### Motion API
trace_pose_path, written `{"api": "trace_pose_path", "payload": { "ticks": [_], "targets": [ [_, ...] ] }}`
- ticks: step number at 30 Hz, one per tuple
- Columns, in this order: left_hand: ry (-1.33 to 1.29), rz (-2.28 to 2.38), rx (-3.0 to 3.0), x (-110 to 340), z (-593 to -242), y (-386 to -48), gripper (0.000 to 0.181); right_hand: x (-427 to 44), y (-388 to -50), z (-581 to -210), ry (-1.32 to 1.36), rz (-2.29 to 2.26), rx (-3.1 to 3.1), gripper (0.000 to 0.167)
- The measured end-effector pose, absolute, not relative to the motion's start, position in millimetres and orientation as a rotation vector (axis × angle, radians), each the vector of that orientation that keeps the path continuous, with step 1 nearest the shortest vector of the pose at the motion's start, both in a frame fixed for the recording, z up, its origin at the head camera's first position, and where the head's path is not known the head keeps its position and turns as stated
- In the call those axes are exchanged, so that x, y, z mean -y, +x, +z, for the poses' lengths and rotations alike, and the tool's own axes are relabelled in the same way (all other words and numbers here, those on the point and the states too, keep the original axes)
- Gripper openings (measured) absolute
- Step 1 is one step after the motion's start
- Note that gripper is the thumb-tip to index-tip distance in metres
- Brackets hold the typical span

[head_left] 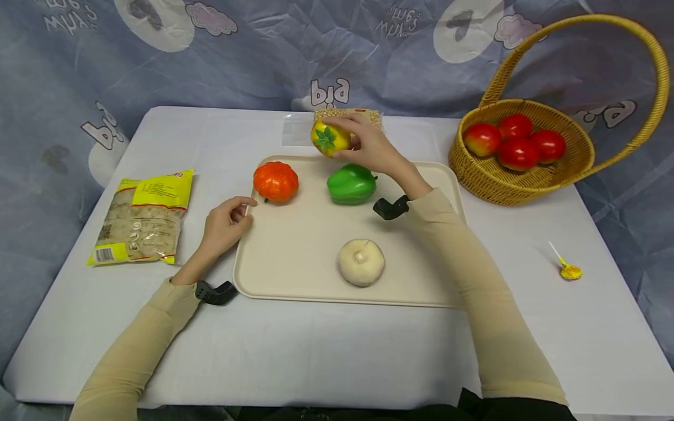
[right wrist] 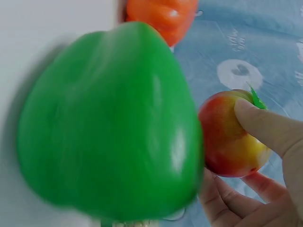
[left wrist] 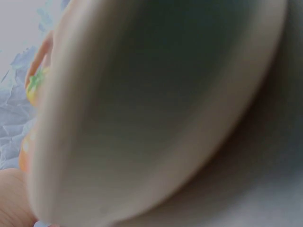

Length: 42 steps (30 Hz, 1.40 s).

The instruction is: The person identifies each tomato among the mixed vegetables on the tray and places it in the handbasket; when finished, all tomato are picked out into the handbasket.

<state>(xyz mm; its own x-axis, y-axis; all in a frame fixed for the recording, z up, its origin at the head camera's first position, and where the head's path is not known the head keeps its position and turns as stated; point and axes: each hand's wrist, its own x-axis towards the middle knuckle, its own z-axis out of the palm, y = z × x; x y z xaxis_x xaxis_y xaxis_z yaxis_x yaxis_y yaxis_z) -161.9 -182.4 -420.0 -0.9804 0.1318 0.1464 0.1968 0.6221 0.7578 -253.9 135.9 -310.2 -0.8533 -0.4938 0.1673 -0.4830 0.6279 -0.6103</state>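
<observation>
My right hand (head_left: 365, 143) holds a yellow-and-red fruit (head_left: 330, 138) with a green leafy cap, above the far edge of the beige tray (head_left: 295, 257). In the right wrist view the thumb presses the fruit (right wrist: 232, 137) near its cap, with fingers beneath. Below that hand, a green bell pepper (head_left: 351, 184) lies on the tray. An orange pumpkin (head_left: 276, 182) sits at the tray's far left, and a round cream-white vegetable (head_left: 361, 262) near its front. My left hand (head_left: 223, 225) rests at the tray's left rim, fingers loosely bent. The tray's blurred corner (left wrist: 61, 132) fills much of the left wrist view.
A yellow-and-clear bag (head_left: 150, 219) lies left of the tray. Behind the tray is another clear packet (head_left: 297, 130), partly hidden by the right hand. A wicker basket (head_left: 474, 175) with several red fruits stands back right. A yellow lollipop (head_left: 570, 271) lies at right.
</observation>
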Motion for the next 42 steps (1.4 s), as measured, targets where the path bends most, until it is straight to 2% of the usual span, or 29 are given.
{"api": "trace_pose_path", "payload": {
  "ticks": [9,19,42],
  "targets": [
    [-0.286,-1.297,2.756,183,-420,-162,0.025,-166,-234,-296,-0.873,-1.164,-2.9,0.062],
    [-0.255,-1.282,2.777,183,-420,-161,0.025,-203,-214,-297,-0.893,-1.1,-3.025,0.062],
    [-0.274,-1.294,2.771,182,-421,-162,0.025,-315,-174,-294,-0.58,-1.01,-3.27,0.065]
  ]
}}
